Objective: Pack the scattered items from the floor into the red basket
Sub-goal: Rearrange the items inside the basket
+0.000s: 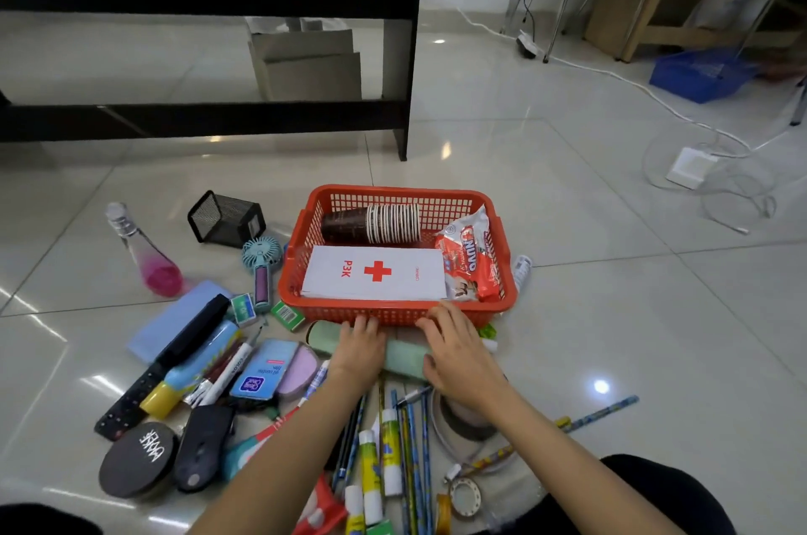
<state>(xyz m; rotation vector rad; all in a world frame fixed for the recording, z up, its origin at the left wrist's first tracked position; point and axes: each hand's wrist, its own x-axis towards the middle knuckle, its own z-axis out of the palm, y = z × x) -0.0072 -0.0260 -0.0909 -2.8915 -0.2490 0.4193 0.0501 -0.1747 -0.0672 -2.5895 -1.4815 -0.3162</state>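
The red basket point(395, 312) stands on the tiled floor and holds a white first-aid box point(375, 272), a stack of paper cups point(375, 223) and a snack packet point(469, 259). A pale green cylinder point(404, 353) lies along the basket's near wall. My left hand point(358, 344) rests on its left part with fingers curled over it, and my right hand point(458, 355) covers its right end. Whether the cylinder is lifted off the floor I cannot tell. Scattered items surround my arms: glue sticks point(371, 469), pencils point(417, 447), tape rolls point(465, 495).
Left of the basket lie a mesh pen holder point(227, 218), a mini fan point(262, 263), a pink bottle point(144, 255), a remote point(131, 403), a mouse point(203, 447) and a round tin point(135, 460). A black desk point(401, 76) stands behind; cables and an adapter point(692, 165) lie right.
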